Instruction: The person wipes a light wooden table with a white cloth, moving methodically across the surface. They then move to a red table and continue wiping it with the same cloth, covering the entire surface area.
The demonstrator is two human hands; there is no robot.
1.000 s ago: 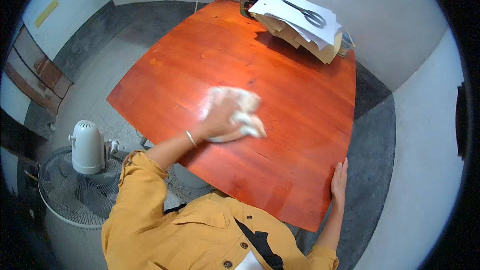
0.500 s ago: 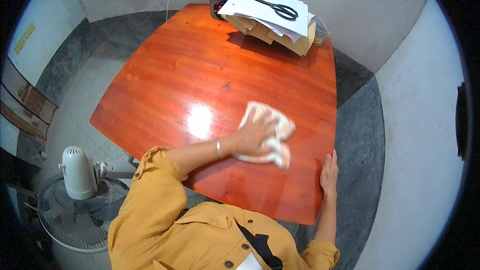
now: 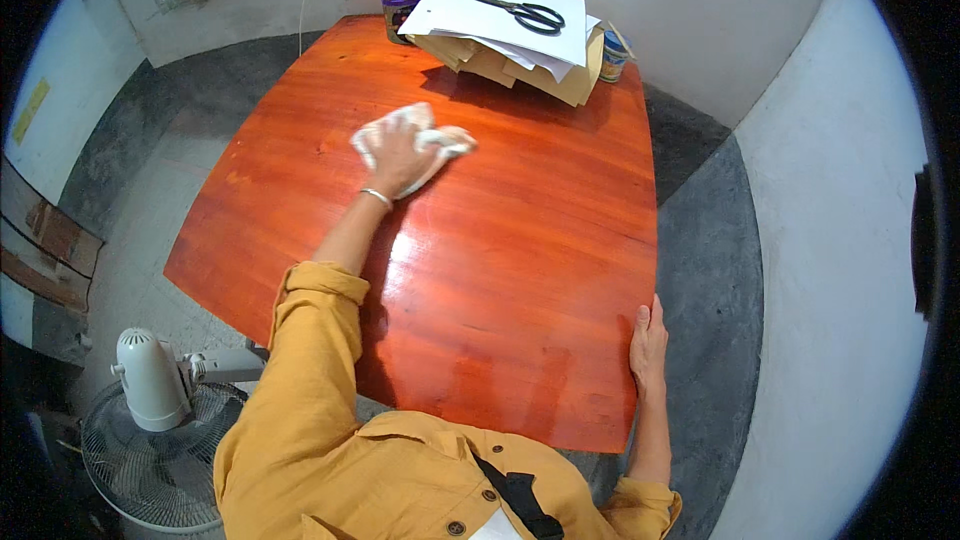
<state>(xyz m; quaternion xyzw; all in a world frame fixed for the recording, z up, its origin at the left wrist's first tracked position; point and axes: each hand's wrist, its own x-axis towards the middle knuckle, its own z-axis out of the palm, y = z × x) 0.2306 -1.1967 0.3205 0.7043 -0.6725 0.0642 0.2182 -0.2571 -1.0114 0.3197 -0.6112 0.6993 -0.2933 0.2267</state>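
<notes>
My left hand (image 3: 400,158) is pressed over a white and pale orange cloth (image 3: 430,138), bunched under the fingers on the far left half of the glossy reddish-brown wooden table (image 3: 520,270). Slight motion blur softens the fingers and the cloth. At the table's right edge, near the front corner, my right hand (image 3: 650,345) grips the tabletop, its thumb against the top and its other fingers along the outer side. Part of those fingers is hidden by the edge.
At the back of the table, brown envelopes (image 3: 490,62) lie under white papers (image 3: 450,15) topped by black-handled scissors (image 3: 535,15). A dark tin (image 3: 398,15) and a smaller can (image 3: 613,58) flank the pile. A white fan (image 3: 155,400) stands left; a wall (image 3: 830,290) rises right.
My left hand has swept the cloth away from me and to the left, from the near right part of the table to the far left. My right hand stays at the edge.
</notes>
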